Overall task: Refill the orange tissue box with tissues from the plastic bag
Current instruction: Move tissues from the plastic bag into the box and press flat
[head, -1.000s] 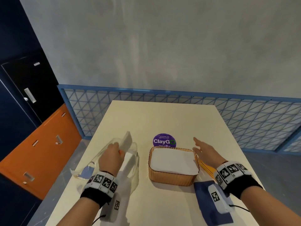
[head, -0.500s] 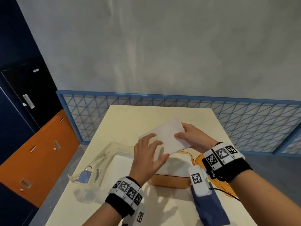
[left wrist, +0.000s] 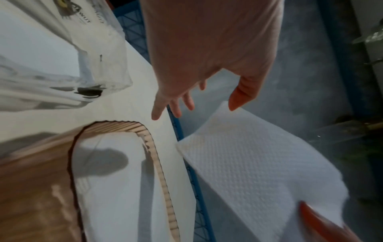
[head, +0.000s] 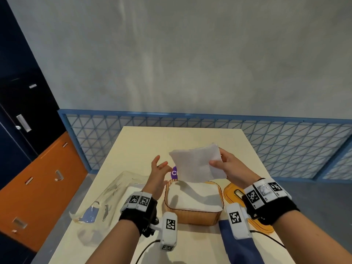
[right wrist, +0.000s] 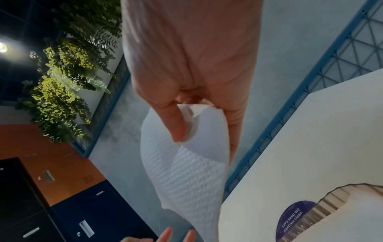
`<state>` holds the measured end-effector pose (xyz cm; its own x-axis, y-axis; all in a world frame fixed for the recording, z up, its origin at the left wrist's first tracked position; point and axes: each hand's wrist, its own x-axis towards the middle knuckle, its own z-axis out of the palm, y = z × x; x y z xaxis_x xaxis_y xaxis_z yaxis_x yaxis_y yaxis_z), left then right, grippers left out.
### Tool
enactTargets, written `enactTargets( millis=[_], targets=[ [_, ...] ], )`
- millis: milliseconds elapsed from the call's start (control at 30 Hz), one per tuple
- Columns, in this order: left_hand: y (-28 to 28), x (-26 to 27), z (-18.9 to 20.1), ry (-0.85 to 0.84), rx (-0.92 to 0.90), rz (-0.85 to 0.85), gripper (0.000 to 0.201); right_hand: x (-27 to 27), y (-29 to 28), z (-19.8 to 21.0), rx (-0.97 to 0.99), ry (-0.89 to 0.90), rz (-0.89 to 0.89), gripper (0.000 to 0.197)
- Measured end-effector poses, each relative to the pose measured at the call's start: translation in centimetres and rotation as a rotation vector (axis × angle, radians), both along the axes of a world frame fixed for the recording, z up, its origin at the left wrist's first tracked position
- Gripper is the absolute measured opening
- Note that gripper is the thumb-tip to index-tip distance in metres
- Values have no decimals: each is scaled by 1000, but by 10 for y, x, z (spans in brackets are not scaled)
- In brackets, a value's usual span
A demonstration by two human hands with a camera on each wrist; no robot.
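The orange tissue box (head: 192, 216) stands open in the middle of the table, white tissues (head: 194, 197) filling it (left wrist: 116, 188). My right hand (head: 226, 164) holds a stack of white tissues (head: 196, 164) in the air above the box's far edge, thumb on top and fingers behind (right wrist: 186, 124). My left hand (head: 159, 172) hovers just left of the stack with fingers spread, touching nothing (left wrist: 186, 101). The clear plastic bag (head: 114, 197) lies to the left of the box with more tissues inside (left wrist: 41, 57).
The box's orange lid (head: 236, 193) lies flat to the right of the box. A purple round sticker (head: 174, 173) sits on the table behind the box. A dark blue cloth (head: 240, 244) lies at the near right. A blue lattice railing (head: 285, 145) runs behind the table.
The tissue stack came out of the bag and over the box. My right hand took hold of it, and my left hand let go and drew back to the left.
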<state>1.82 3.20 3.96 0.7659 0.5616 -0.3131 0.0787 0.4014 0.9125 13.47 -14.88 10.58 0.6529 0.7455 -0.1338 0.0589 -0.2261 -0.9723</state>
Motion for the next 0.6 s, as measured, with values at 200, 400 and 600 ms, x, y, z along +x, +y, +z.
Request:
enactTargets(
  millis=[200, 400, 600],
  targets=[
    [9, 3, -3, -63, -7, -213, 42, 8, -2, -6, 75, 40, 38, 36],
    [-1, -2, -10, -99, 377, -95, 22, 16, -1, -26, 163, 114, 0, 36],
    [-23, -3, -45, 41, 593, -104, 12, 6, -1, -73, 11, 74, -88, 30]
  ],
)
